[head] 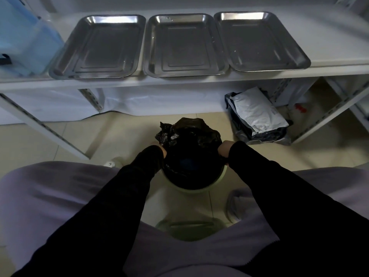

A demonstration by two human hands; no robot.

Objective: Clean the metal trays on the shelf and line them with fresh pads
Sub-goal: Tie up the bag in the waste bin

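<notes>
Left hand [164, 151]: mostly hidden by its black sleeve; only a sliver of skin showed at the left rim of the bin, against the bag. Whether its fingers were closed on the plastic could not be told.
Right hand [224, 149]: fisted at the right rim of the bin, fingers curled shut on the edge of the bag.
Bag [187, 134]: black plastic, crumpled, bunched up at the far side of the bin's mouth and lining its inside.
Bin [196, 189]: round, pale green, on the tiled floor between the person's knees, just in front of the shelf.
Lid [189, 228]: pale green, flat on the floor, nearer the person than the bin.
Trays [184, 45]: three metal ones in a row along the shelf's front edge, sides touching or nearly so, all bare inside, no pad in any of them.
Shelf [329, 37]: white, above and beyond the bin.
Pads [26, 43]: a blue stack at the shelf's left end, just beside the left tray.
Parcels [257, 116]: grey and white mailer bags piled on the floor under the shelf, right of the bin.
</notes>
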